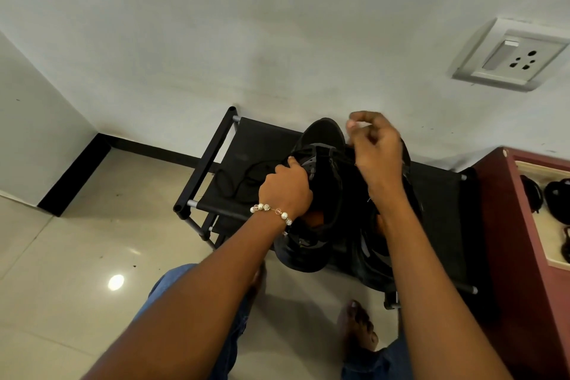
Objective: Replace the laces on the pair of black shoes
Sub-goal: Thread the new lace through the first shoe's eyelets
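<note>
Two black shoes [320,194] sit on the rack [246,145] top, toward its right end; a loose lace [237,179] lies near the left edge. The left hand [285,188] grips the nearer shoe's eyelet flap. The right hand [374,148] is raised, fingers curled as if pinching a lace; I cannot tell. The shoe looks light and pliant, best steadied at the collar; the lace is limp.
</note>
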`<state>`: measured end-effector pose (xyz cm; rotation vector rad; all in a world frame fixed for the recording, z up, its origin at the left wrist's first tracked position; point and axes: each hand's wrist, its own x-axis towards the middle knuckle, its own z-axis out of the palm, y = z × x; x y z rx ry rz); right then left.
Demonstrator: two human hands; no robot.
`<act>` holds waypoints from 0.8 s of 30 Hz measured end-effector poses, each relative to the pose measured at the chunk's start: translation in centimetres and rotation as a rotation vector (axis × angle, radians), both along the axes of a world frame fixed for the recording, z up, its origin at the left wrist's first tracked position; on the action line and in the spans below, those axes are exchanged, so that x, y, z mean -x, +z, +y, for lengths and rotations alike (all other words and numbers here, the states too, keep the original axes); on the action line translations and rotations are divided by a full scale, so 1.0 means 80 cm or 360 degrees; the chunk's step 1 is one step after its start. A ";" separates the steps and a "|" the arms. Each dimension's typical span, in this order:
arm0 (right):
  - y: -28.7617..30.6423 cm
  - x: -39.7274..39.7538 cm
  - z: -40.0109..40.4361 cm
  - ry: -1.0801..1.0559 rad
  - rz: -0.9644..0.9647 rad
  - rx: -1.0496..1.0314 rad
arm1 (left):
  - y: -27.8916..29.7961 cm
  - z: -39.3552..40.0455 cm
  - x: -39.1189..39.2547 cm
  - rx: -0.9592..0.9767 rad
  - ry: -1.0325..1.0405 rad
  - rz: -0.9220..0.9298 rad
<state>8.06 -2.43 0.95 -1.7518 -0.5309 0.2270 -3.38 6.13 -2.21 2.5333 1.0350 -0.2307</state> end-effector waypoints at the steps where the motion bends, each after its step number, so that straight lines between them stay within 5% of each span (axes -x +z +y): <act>1: -0.009 0.002 0.003 0.0102 -0.0302 0.0330 | 0.000 0.000 0.000 -0.0003 0.0001 0.0001; 3: -0.022 0.010 0.012 0.0284 -0.0703 0.0927 | 0.000 -0.002 -0.001 -0.0015 0.0004 -0.0002; 5: -0.023 0.021 0.019 0.0332 -0.0757 0.1294 | -0.001 -0.002 -0.001 -0.0043 0.0000 -0.0004; 11: -0.023 0.029 0.023 0.0176 -0.0721 0.1413 | -0.002 -0.004 -0.002 -0.0059 -0.0006 -0.0003; 14: -0.023 0.024 0.021 0.0138 -0.0469 0.1050 | -0.001 -0.004 -0.003 -0.0044 -0.0002 -0.0002; 22: 0.023 0.001 -0.001 0.0231 0.0902 -0.1099 | 0.003 -0.006 -0.003 -0.0010 0.0012 0.0018; 24: 0.026 -0.004 -0.006 0.0250 0.1028 -0.1293 | 0.003 -0.006 -0.002 -0.0012 0.0009 0.0018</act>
